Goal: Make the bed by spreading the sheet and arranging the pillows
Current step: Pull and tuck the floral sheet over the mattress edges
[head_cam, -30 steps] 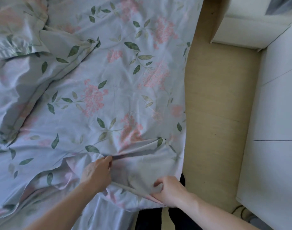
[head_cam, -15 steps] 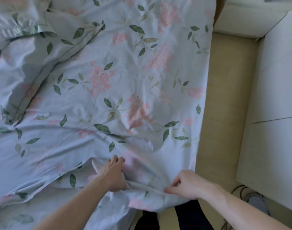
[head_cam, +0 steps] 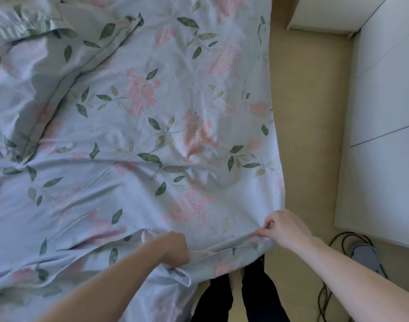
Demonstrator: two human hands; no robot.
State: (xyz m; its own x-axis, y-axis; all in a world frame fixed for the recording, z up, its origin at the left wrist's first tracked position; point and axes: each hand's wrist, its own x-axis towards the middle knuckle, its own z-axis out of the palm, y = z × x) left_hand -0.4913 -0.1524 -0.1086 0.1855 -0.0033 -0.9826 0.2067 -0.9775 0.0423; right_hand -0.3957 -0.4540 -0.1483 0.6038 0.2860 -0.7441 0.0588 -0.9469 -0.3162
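A pale blue sheet (head_cam: 152,140) printed with pink flowers and green leaves covers the bed, lying fairly flat in the middle with creases near me. My left hand (head_cam: 173,248) grips a fold of the sheet's near edge. My right hand (head_cam: 283,228) pinches the sheet's near right corner, which hangs over the bed's side. A pillow (head_cam: 36,73) in the same print lies rumpled at the far left. Another pillow (head_cam: 15,17) shows at the top left corner.
A strip of beige floor (head_cam: 310,112) runs along the bed's right side. White cabinets (head_cam: 384,112) stand to the right. Dark cables (head_cam: 338,242) and a grey slipper (head_cam: 366,254) lie on the floor near my dark-trousered legs (head_cam: 236,298).
Both hands have pulled the sheet's near edge toward me and to the right. The right hand moved out to the corner, and the bunched folds near the edge flattened.
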